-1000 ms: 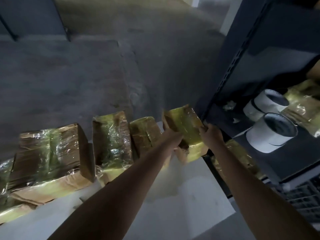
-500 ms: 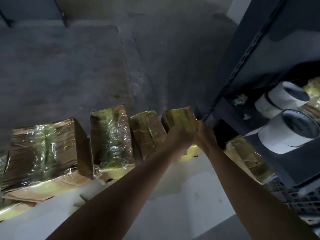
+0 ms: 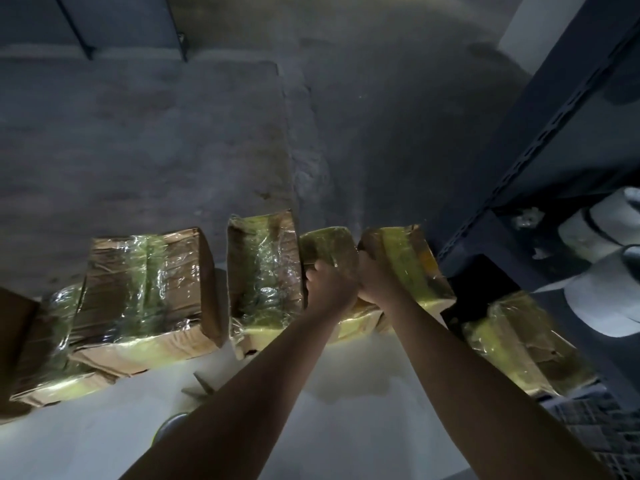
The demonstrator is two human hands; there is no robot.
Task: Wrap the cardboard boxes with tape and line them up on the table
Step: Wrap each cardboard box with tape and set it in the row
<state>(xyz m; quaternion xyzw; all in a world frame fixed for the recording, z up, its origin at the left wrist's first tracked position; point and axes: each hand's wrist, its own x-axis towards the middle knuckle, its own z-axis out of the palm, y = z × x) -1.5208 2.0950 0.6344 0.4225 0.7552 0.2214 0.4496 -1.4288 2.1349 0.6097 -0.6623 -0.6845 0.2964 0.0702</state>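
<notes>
Dim light hides the fingertips: left hand (image 3: 327,284) grips a tape-wrapped box (image 3: 329,245), right hand (image 3: 379,282) grips the end box (image 3: 412,268) just beside it on the white table (image 3: 346,427). At their 3 o'clock, white rolls (image 3: 599,299), cut off by the frame, sit on a dark rack (image 3: 519,174).

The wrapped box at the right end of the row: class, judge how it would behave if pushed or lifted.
Probably slippery: glossy film covers the wrapped box, and the right hand curls over its edge. Likely stiff, since its cardboard edges look straight. It may tip if pushed, as it looks tall and narrow on the table.
</notes>
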